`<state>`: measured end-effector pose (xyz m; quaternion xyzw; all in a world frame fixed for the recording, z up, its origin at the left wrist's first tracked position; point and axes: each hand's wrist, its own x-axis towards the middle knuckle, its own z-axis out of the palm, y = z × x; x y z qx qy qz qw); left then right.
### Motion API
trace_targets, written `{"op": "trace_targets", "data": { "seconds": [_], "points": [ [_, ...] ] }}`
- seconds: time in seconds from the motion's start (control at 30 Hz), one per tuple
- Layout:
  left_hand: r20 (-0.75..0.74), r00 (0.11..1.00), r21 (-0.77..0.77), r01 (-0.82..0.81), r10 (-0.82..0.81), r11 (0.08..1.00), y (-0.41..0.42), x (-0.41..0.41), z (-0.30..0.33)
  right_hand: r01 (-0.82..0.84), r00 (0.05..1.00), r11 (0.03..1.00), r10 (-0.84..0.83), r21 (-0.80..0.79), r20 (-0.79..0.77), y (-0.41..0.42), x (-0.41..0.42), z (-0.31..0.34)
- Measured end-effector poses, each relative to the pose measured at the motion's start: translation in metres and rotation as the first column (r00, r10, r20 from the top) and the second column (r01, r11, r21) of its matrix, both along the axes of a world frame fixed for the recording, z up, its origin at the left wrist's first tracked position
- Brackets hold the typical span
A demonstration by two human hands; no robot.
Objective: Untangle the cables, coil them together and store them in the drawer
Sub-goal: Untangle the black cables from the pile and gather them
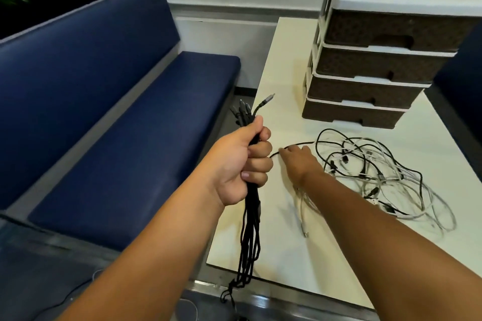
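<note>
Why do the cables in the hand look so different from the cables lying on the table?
The black bundle is gripped in the left hand and hangs straight down; the tangled pile lies loose on the white table. The bundle is all black, while the pile mixes black and white cables. The bundle's plugs are gathered together at the top; the pile's plugs are scattered. Both are thin cables with plugs on their ends.

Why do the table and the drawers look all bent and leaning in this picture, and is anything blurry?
In the head view the wide-angle lens bends things: the table edge splays outward and the drawer unit leans. The right hand is a bit smeared with motion blur, while the left hand gripping the black cables looks sharper. Soft, even light; only faint shadows under the tangled cables.
</note>
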<state>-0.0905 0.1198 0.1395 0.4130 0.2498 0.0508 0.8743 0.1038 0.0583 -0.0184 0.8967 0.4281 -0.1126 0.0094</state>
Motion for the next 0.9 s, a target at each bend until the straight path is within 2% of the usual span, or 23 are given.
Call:
{"op": "trace_targets", "data": {
  "seconds": [0.07,0.2,0.27,0.3,0.4,0.5,0.6,0.73,0.83,0.9],
  "points": [
    [-0.002,1.0,-0.003,0.012,-0.012,1.0,0.007,0.001,-0.002,0.039,0.999,0.996,-0.041,0.079,0.021,0.003,0.001,-0.003],
    [-0.001,1.0,-0.024,0.024,-0.024,0.999,0.016,0.002,-0.006,0.023,0.999,0.999,-0.025,0.044,0.034,0.004,-0.003,0.0],
    [-0.001,0.999,-0.035,0.033,-0.033,0.999,0.017,0.002,-0.006,0.073,0.997,0.98,-0.069,0.183,-0.03,0.004,-0.004,0.002],
    [-0.002,0.999,-0.038,0.035,-0.036,0.999,0.017,0.002,-0.006,0.115,0.992,0.943,-0.095,0.313,-0.081,0.004,-0.005,0.006],
    [-0.006,0.999,-0.028,0.042,-0.042,0.999,0.014,0.002,-0.006,0.215,0.976,0.726,-0.131,0.653,-0.176,0.01,-0.002,0.03],
    [-0.006,0.999,-0.027,0.031,-0.031,0.999,0.009,0.003,-0.007,0.177,0.984,0.532,-0.068,0.828,-0.166,0.014,0.005,0.074],
    [0.007,1.0,-0.045,-0.003,0.003,0.999,0.0,0.003,-0.006,0.108,0.993,0.376,-0.007,0.92,-0.114,0.009,0.008,0.121],
    [0.038,0.998,-0.064,-0.038,0.041,0.997,-0.013,0.001,-0.005,0.03,0.999,0.318,0.016,0.948,-0.037,-0.018,0.009,0.177],
    [0.06,0.997,-0.052,-0.053,0.056,0.997,-0.027,-0.001,-0.002,0.013,0.996,0.317,0.08,0.948,-0.04,-0.051,0.004,0.205],
    [0.074,0.995,-0.036,-0.063,0.065,0.997,-0.038,-0.001,0.001,0.019,0.987,0.282,0.15,0.959,-0.063,-0.071,-0.003,0.215]
  ]
}}
